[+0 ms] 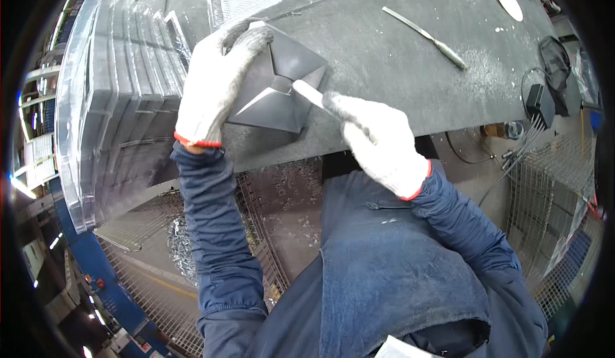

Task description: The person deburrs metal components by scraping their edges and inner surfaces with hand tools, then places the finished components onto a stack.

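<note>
A dark grey, roughly square piece (pixel 272 113) with slanted faces meeting near its middle lies on the grey worktable (pixel 365 44). My left hand (pixel 211 82), in a white knitted glove with a red cuff, grips its left and far edge, thumb on top. In my right hand (pixel 381 137), gloved the same way, is a white stick-like tool (pixel 309 94). The tool's rounded tip rests at or just above the piece, right of its centre. Its other end is hidden in my fingers.
To the left stands a tall stack of clear-wrapped grey panels (pixel 122 102). A thin metal rod-like tool (pixel 426 38) lies farther right. At the far right are a white oval object (pixel 507 0), a black box with cables (pixel 543 105) and wire mesh baskets (pixel 544 179).
</note>
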A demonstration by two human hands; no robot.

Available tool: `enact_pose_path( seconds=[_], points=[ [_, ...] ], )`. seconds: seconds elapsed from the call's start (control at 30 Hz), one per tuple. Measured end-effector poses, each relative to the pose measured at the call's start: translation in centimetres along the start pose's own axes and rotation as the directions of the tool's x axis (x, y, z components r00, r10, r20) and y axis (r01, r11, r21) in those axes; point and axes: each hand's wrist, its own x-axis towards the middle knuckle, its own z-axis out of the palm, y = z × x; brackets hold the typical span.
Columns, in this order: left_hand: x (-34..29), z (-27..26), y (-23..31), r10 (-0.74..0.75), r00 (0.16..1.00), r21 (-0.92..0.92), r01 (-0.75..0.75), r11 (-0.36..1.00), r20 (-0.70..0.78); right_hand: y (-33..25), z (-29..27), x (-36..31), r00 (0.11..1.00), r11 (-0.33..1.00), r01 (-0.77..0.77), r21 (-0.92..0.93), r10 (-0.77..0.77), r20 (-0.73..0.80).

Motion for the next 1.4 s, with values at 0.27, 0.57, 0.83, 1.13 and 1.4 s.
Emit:
enact_pose_path(
  seconds=[0.27,0.57,0.83,1.13,1.4],
  points=[
    [-5.6,2.3,2.7,0.048,0.968,-0.05,-0.062,0.997,-0.245,-0.4,-3.2,0.5,0.975,0.988,-0.093,0.121,0.066,0.212],
    [-8.5,3.3,3.1,0.126,0.954,-0.098,-0.157,0.983,-0.272,-2.1,-2.1,0.6,0.986,0.997,-0.013,0.078,0.0,0.166],
    [-8.3,3.6,3.1,0.198,0.948,-0.052,-0.218,0.975,-0.251,-3.2,0.5,0.8,0.987,0.992,0.086,-0.089,-0.073,0.141],
    [-8.2,3.5,2.7,0.309,0.913,0.027,-0.313,0.949,-0.266,-4.1,-0.7,0.4,0.991,0.996,0.074,-0.054,-0.067,0.112],
    [-8.2,3.3,2.4,0.306,0.917,-0.008,-0.318,0.948,-0.255,-3.8,1.4,0.6,0.989,0.994,0.108,-0.031,-0.105,0.1]
  ],
)
